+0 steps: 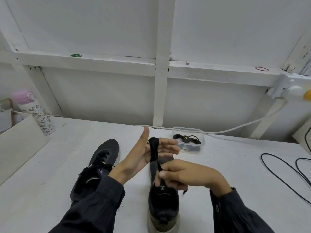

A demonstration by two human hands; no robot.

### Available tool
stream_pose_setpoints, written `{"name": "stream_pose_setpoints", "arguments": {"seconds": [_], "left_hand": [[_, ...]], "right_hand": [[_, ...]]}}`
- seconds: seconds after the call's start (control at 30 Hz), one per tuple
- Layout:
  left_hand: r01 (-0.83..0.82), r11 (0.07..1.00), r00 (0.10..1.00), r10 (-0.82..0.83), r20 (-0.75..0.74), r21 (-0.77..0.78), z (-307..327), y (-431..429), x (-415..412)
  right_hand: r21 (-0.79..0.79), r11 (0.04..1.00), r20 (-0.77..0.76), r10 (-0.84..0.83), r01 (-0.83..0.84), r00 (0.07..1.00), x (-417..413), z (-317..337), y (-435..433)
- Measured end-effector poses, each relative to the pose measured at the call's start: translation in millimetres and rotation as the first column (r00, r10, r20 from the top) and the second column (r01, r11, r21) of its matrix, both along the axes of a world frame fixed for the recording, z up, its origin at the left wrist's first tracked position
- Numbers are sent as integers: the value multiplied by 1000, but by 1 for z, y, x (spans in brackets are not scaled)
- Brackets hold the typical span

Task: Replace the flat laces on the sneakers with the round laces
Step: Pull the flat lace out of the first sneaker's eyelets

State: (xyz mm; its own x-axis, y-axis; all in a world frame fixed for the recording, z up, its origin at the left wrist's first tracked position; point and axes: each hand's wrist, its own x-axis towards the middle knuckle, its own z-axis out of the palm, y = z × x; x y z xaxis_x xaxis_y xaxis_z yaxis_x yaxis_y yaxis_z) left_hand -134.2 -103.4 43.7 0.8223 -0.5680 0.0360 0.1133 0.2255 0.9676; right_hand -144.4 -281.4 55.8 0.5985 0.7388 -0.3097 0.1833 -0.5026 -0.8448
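Between the hands, just above the nearer sneaker (pixel 163 205): a flat lace (pixel 154 149), black and ribbon-like, wound in a few turns round the straight fingers of the left hand (pixel 143 154), thumb stuck up clear of it. Pinched lower down by the right hand (pixel 182 174), thumb and curled fingers clamped on the free run, a short tail dangling below. Hands close but not touching, joined only by the taut strip.

Looks like bundling a lace already pulled out, judging by the bare-looking throat of the sneaker below. To do it well: keep the left fingers flat and together as a former, feed with light, even tension from the right, and lay each turn over the last without twisting, to avoid kinks and slipping in the soft woven tape. Finish by tucking the tip under a turn before sliding the coil off.

Left of the left hand, partly under that forearm: the other sneaker (pixel 101 163), dark knit upper, still laced, pale rubbery sole. Just beyond the left fingertips: a clear plastic tub (pixel 188 130), rounded corners, holding the round laces (pixel 189 138), thin dark cords in a loose tangle. Under everything, a white table (pixel 235 165), matte and scuffed. Well right of the right hand, a thin black cable (pixel 284 174) in loops.
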Motion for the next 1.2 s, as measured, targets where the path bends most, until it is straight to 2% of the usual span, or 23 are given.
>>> {"name": "stream_pose_setpoints", "arguments": {"seconds": [0.07, 0.13, 0.2, 0.3, 0.4, 0.57, 0.67, 0.73, 0.8, 0.93, 1.0, 1.07, 1.2], "left_hand": [[96, 994, 995, -96, 15, -45, 7, -1, -7], [248, 969, 969, -248, 27, -14, 11, -3, -14], [359, 925, 930, -366, 35, 125, 10, -6, -17], [380, 850, 913, -407, -3, 365, 6, -8, -14], [336, 824, 936, -346, -65, 456, 1, -5, -12], [53, 939, 998, -37, -52, 339, -5, -2, -6], [-50, 962, 994, 73, -78, 267, -1, -5, -8], [-74, 975, 990, 98, -106, 210, 0, -8, -10], [-100, 984, 983, 120, -136, 147, 0, -10, -13], [-105, 994, 982, 110, -156, 40, 3, -14, -14], [-95, 996, 982, 93, -162, -1, 7, -16, -15], [-91, 996, 984, 87, -154, -17, 8, -16, -15], [-100, 995, 985, 98, -144, -7, 8, -17, -16]], "right_hand": [[10, 999, 8, -45, 45, 999, 6, -6, 2], [6, 998, 53, -60, 60, 997, 13, -3, 3], [-56, 996, 89, -65, 70, 994, 23, 4, 3], [-117, 988, 135, -83, 99, 987, 34, 21, 3], [-165, 973, 286, -112, 164, 952, 36, 38, -3], [-183, 975, 444, -36, 129, 896, 8, 26, -1], [-46, 946, 586, -234, 321, 776, -6, -4, 8], [142, 889, 518, -441, 435, 733, -11, -20, 12], [358, 785, 385, -618, 506, 686, -14, -29, 14], [650, 539, 308, -831, 535, 463, -26, -28, 29], [727, 417, 216, -893, 546, 394, -30, -30, 36], [755, 322, 112, -922, 571, 372, -33, -32, 39], [763, 275, 52, -928, 585, 368, -41, -33, 45]]}}
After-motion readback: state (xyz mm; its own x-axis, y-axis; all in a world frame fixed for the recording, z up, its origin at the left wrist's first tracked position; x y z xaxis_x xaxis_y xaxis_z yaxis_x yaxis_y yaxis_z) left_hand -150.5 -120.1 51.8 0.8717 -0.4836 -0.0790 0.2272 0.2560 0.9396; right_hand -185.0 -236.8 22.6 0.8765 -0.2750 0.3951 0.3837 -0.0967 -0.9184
